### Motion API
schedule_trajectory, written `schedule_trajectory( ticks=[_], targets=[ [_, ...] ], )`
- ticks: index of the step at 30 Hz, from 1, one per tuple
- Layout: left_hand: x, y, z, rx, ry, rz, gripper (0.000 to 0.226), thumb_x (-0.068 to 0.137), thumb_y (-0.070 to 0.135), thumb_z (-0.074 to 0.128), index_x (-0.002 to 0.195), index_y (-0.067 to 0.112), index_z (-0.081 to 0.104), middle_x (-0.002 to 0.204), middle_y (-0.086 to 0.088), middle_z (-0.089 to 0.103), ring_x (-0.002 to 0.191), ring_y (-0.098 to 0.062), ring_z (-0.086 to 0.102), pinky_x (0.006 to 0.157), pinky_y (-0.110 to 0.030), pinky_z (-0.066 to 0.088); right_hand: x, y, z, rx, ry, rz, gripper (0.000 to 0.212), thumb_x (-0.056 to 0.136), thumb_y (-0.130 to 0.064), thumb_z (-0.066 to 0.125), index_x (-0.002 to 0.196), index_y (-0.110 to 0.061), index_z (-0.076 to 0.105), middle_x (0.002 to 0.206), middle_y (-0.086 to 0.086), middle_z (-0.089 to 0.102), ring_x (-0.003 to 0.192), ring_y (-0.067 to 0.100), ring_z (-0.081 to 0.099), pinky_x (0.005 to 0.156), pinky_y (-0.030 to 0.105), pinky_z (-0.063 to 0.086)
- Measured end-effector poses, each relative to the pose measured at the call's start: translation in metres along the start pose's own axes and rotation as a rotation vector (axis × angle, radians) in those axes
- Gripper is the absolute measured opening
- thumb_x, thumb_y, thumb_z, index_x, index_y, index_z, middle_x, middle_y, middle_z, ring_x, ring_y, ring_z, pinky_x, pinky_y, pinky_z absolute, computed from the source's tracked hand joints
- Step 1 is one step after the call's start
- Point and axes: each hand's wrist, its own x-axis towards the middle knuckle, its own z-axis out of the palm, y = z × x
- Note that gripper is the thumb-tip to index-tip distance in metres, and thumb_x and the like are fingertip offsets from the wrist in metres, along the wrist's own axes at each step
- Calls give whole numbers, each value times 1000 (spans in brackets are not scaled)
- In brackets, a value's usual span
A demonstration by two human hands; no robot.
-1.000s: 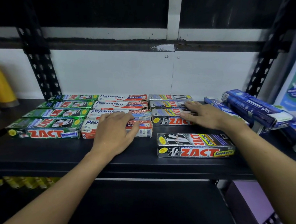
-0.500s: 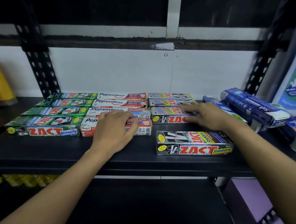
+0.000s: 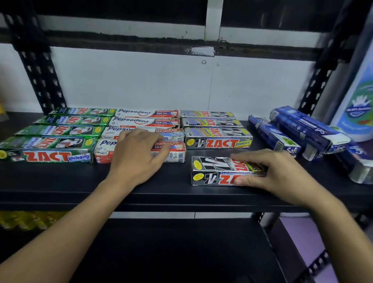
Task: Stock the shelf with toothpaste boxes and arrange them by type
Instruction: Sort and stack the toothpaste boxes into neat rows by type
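Observation:
On the black shelf lie three columns of toothpaste boxes: green Zact Whitening boxes on the left, white Pepsodent boxes in the middle, silver Zact Smokers boxes to the right. A further silver Zact Smokers box lies alone near the front edge. My right hand grips its right half, fingers on top and thumb on the front face. My left hand rests flat on the front Pepsodent box, fingers relaxed.
Several blue toothpaste boxes lie jumbled at the shelf's right end. A large white and blue bottle stands behind them. Black perforated uprights frame the shelf. Yellow goods sit on the level below.
My right hand has left the stacked Zact Smokers boxes and come forward onto the lone silver box at the front, taking hold of it. My left hand stays on the Pepsodent box.

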Motion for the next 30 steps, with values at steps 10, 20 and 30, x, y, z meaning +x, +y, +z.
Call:
schedule_trajectory(
  ticks=[10, 20, 30],
  targets=[
    [-3, 1, -4, -48, -13, -13, 50, 90, 62, 38, 110, 27, 68, 86, 11, 59, 93, -16, 57, 91, -38, 35, 4, 0, 1, -109, 76, 134, 56, 75, -64, 68, 125, -39, 64, 119, -17, 67, 98, -3, 55, 78, 12, 35],
    [0, -2, -2, -25, -22, 2, 54, 90, 63, 33, 110, 26, 67, 96, 2, 70, 96, -22, 60, 90, -41, 36, -58, 10, -16, 91, 310, 478, 43, 77, -58, 70, 116, -40, 70, 98, -18, 71, 90, -2, 63, 75, 17, 43],
    [-1, -1, -2, -30, -37, -3, 46, 96, 58, 40, 111, 24, 67, 98, 0, 70, 98, -24, 60, 91, -43, 35, -73, -17, 8, 557, 311, 433, 25, 86, -19, 71, 108, -31, 73, 87, 1, 77, 89, 17, 73, 94, 49, 52]
  ],
)
